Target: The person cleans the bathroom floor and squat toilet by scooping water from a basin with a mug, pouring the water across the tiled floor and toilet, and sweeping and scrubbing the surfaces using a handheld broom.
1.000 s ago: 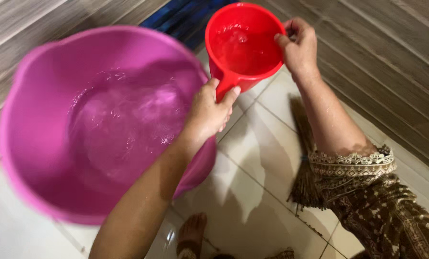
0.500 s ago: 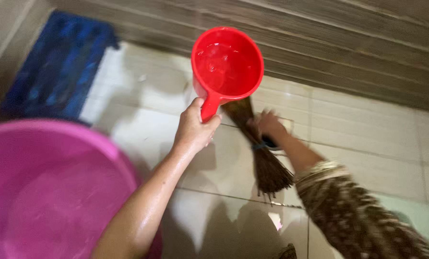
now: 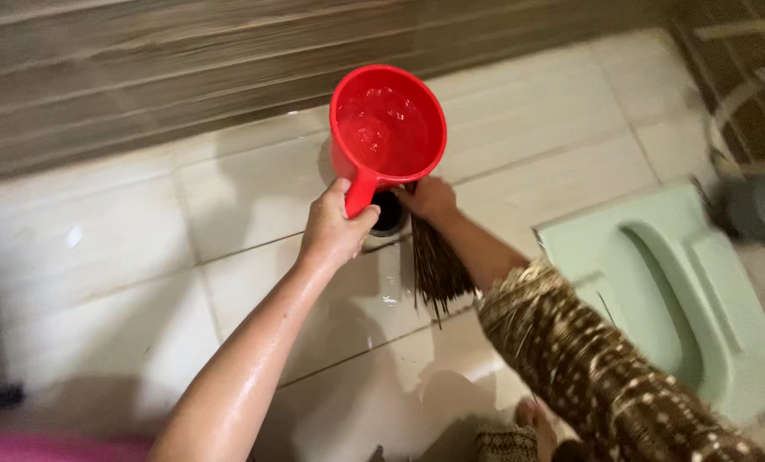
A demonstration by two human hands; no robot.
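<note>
Red dipper (image 3: 388, 128) holding water (image 3: 386, 120), left hand (image 3: 335, 229) gripping

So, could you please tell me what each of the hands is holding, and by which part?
Left hand grips the red scoop by its handle; right hand holds the stick broom at its bound top.
</note>
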